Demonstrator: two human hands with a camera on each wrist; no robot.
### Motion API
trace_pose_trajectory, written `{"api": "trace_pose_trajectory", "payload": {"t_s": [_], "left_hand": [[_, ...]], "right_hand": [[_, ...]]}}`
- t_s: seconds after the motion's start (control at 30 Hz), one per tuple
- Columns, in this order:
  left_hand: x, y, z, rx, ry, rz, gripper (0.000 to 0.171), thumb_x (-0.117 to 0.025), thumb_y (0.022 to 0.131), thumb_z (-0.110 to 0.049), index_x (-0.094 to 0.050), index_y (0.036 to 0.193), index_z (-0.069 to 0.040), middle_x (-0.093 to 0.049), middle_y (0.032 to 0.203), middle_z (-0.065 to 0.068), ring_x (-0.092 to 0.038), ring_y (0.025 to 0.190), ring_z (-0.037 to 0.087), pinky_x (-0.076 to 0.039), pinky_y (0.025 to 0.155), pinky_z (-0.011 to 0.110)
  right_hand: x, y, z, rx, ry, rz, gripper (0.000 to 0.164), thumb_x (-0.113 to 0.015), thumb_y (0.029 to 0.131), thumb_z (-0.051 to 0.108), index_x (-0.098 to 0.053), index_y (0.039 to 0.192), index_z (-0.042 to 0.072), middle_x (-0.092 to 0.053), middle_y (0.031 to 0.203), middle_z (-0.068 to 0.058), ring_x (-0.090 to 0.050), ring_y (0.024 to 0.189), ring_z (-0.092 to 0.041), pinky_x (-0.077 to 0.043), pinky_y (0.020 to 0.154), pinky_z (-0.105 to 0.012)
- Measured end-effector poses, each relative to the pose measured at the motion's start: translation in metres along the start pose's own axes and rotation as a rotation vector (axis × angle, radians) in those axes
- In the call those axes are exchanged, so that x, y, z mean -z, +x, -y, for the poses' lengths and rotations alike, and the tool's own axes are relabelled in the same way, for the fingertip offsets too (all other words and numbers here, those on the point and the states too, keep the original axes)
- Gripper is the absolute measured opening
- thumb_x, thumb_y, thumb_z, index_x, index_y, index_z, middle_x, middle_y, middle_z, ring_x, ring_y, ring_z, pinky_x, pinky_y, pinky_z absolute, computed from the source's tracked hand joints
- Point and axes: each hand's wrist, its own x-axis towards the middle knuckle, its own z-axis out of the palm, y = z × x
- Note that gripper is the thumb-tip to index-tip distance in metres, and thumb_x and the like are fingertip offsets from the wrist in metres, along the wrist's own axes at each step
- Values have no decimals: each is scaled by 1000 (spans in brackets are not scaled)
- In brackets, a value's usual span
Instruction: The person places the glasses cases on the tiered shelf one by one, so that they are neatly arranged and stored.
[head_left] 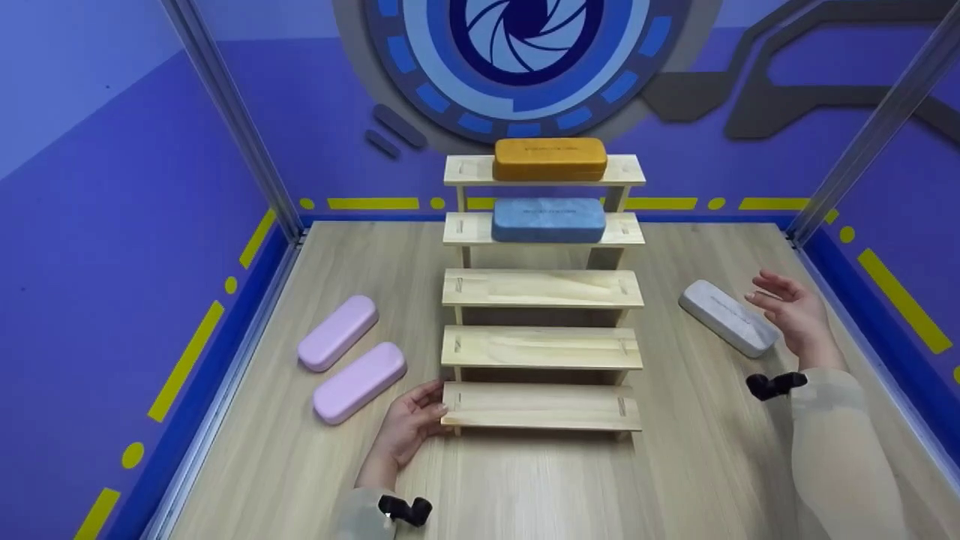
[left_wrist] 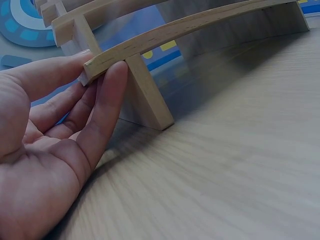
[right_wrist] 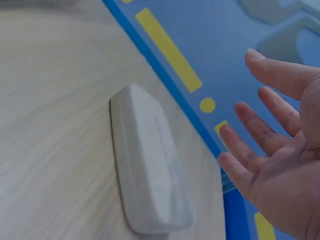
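My left hand [head_left: 409, 424] pinches the left end of the lowest step of a wooden stepped rack [head_left: 541, 406]. In the left wrist view, thumb and fingers of the left hand [left_wrist: 55, 135] grip the board's corner beside its leg. My right hand [head_left: 799, 319] hovers beside a grey glasses case [head_left: 727, 318], fingers spread and nothing in them. The right wrist view shows a gap between that case [right_wrist: 147, 165] and the hand [right_wrist: 280, 160]. An orange case [head_left: 550, 160] lies on the top step, a blue case [head_left: 548, 220] on the one below.
Two pink cases [head_left: 337, 333] lie side by side on the table [head_left: 525, 487], left of the rack. Purple panels [head_left: 135, 247] wall in the back and both sides. Metal posts [head_left: 240, 112] stand at the rear corners.
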Motion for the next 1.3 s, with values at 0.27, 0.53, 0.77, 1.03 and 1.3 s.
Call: {"api": "trace_pose_trajectory", "payload": {"t_s": [0.27, 0.53, 0.77, 1.03, 1.3], "left_hand": [[1, -1, 1, -10, 8, 4, 68, -61, 94, 7, -27, 151, 19, -60, 130, 5, -65, 104, 11, -64, 80, 32], [1, -2, 1, 0, -5, 4, 69, -62, 93, 6, -27, 151, 18, -62, 128, 3, -65, 103, 13, -64, 80, 32], [2, 0, 1, 0, 0, 7, 67, -62, 94, 6, -29, 151, 18, -62, 126, 3, -65, 101, 12, -64, 79, 32], [2, 2, 1, 1, 0, 0, 67, -62, 94, 7, -29, 152, 17, -63, 127, 3, -64, 103, 12, -64, 80, 31], [2, 1, 2, -4, -8, -1, 67, -63, 94, 6, -30, 151, 17, -63, 127, 3, -64, 105, 13, -64, 82, 33]], "right_hand": [[12, -2, -26, -111, -94, -166, 59, -79, 91, 26, -50, 142, 33, -55, 125, 21, -51, 109, 6, -21, 132, -37], [17, -2, -46, -223, -208, -160, 96, -77, 92, 36, -20, 165, 16, -13, 173, -13, -23, 158, -28, -16, 133, -46], [17, 0, -57, -274, -182, -135, 105, -81, 89, 22, -10, 167, 17, -4, 174, -14, -13, 160, -28, -16, 133, -41], [10, -1, -70, -271, -230, -148, 109, -79, 88, 8, -4, 167, 16, -1, 174, -16, -21, 151, -30, -16, 132, -45], [4, -1, -75, -209, -388, -192, 102, -77, 90, 7, -8, 164, 3, -12, 171, -23, -21, 153, -36, -20, 131, -48]]}}
